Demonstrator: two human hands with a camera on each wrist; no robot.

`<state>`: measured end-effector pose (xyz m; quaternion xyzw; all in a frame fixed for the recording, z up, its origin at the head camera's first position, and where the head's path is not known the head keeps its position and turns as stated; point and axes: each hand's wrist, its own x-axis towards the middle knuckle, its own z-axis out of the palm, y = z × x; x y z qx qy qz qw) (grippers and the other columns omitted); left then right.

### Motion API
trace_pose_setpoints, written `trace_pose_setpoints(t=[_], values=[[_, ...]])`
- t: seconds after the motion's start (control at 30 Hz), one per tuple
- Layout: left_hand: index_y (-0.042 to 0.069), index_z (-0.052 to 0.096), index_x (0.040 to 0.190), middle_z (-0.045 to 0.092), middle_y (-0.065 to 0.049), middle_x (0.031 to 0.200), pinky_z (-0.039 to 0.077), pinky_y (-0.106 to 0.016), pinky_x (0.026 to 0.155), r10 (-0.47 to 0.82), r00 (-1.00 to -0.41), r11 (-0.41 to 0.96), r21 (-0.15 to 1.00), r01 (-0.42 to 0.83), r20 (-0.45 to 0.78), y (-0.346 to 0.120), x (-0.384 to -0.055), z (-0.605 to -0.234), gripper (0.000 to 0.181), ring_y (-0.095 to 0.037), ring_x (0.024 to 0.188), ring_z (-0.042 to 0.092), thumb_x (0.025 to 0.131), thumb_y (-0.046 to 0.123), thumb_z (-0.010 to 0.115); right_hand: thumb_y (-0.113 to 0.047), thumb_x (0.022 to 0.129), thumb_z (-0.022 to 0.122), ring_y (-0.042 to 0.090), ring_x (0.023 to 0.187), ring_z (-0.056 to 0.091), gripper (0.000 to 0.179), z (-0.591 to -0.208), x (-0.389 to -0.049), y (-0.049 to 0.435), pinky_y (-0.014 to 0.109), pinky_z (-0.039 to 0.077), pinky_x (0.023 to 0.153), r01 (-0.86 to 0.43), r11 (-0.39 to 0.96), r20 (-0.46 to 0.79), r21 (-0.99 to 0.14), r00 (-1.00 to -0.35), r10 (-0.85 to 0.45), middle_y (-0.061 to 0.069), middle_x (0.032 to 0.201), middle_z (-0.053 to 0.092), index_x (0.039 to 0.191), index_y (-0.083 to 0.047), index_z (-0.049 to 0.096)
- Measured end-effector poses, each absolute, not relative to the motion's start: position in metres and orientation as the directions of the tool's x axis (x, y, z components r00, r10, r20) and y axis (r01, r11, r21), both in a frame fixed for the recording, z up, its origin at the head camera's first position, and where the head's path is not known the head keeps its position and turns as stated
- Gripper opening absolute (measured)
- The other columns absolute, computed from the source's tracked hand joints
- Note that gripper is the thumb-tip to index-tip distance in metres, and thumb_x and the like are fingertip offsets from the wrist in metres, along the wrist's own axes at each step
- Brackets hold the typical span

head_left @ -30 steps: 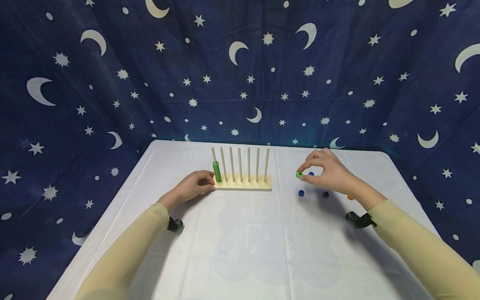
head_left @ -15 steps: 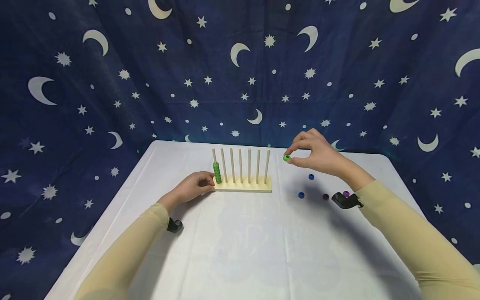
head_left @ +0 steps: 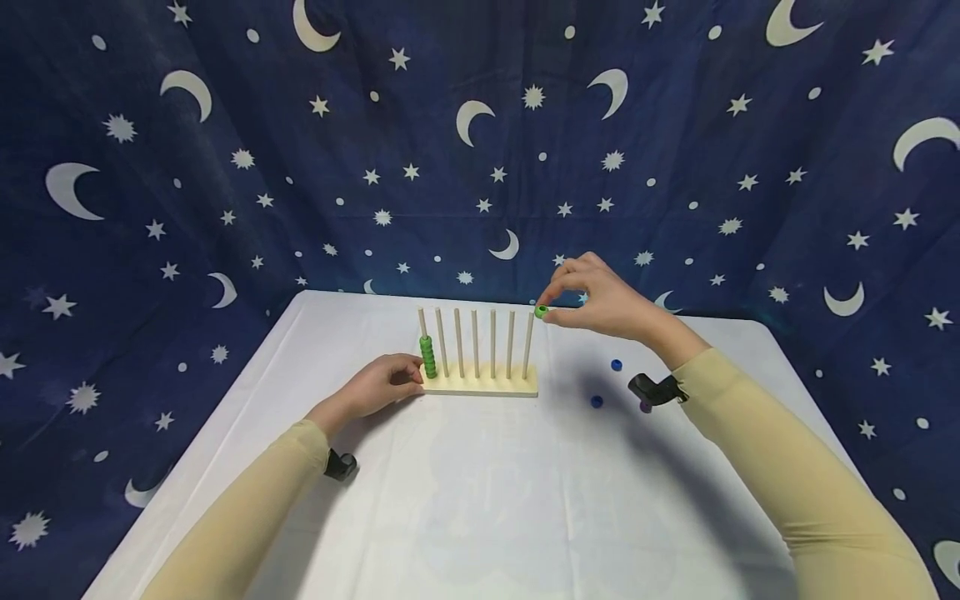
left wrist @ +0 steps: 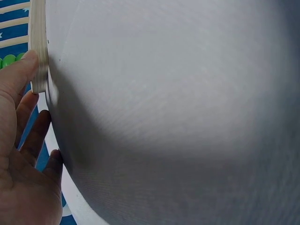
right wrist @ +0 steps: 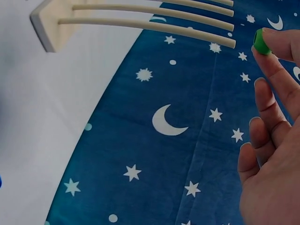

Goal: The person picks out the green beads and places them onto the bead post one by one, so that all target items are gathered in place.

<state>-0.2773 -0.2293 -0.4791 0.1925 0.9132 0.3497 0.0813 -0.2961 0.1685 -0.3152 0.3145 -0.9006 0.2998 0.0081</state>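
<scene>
A pale wooden bead stand (head_left: 480, 387) with several upright pegs rests on the table. Several green beads (head_left: 428, 358) are stacked on its leftmost peg; the other pegs are bare. My left hand (head_left: 381, 385) grips the left end of the base; in the left wrist view its thumb (left wrist: 22, 71) presses on the board's edge. Between thumb and index finger my right hand (head_left: 606, 305) pinches a single green bead (right wrist: 262, 43), raised near the top of the rightmost peg (right wrist: 150, 29). The right wrist view shows the bead apart from that peg, its other fingers loosely bent.
Two blue beads (head_left: 617, 365) and a purple bead (head_left: 645, 407) lie on the white tablecloth (head_left: 480, 483) to the right, partly under my right forearm. A dark blue curtain (head_left: 360, 133) with moons and stars hangs behind the table.
My right hand has lifted the green bead off the right side of the table and carried it left to the rightmost peg. My left hand keeps its hold on the base.
</scene>
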Motion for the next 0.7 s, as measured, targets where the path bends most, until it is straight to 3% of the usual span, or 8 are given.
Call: trace_pose_setpoints(t=[0.17, 0.47, 0.7], values=[[0.018, 0.069, 0.096, 0.057, -0.014, 0.144, 0.032, -0.051, 0.118, 0.401, -0.916, 0.68, 0.675, 0.286, -0.017, -0.229, -0.275, -0.479, 0.007, -0.035, 0.139, 0.048, 0.095, 0.019, 0.076, -0.029, 0.088, 0.08, 0.02, 0.112, 0.039, 0.015, -0.311, -0.301, 0.158, 0.053, 0.041, 0.096, -0.583, 0.598, 0.198, -0.549, -0.787, -0.585, 0.0, 0.11, 0.061, 0.102, -0.024, 0.079], [0.018, 0.069, 0.096, 0.057, -0.013, 0.145, 0.031, -0.05, 0.119, 0.389, -0.921, 0.676, 0.685, 0.272, -0.018, -0.228, -0.275, -0.478, 0.007, -0.034, 0.139, 0.047, 0.094, 0.018, 0.077, -0.031, 0.09, 0.078, 0.017, 0.107, 0.04, 0.013, -0.308, -0.312, 0.133, 0.045, 0.04, 0.092, -0.612, 0.546, 0.196, -0.572, -0.748, -0.634, -0.001, 0.109, 0.062, 0.103, -0.027, 0.079], [0.019, 0.069, 0.096, 0.057, -0.012, 0.145, 0.032, -0.049, 0.119, 0.388, -0.921, 0.691, 0.67, 0.272, -0.026, -0.23, -0.277, -0.481, 0.007, -0.033, 0.14, 0.047, 0.095, 0.02, 0.076, -0.031, 0.09, 0.078, 0.02, 0.111, 0.042, 0.015, -0.307, -0.318, 0.112, 0.049, 0.042, 0.096, -0.632, 0.508, 0.2, -0.585, -0.72, -0.665, -0.007, 0.108, 0.061, 0.103, -0.026, 0.079]])
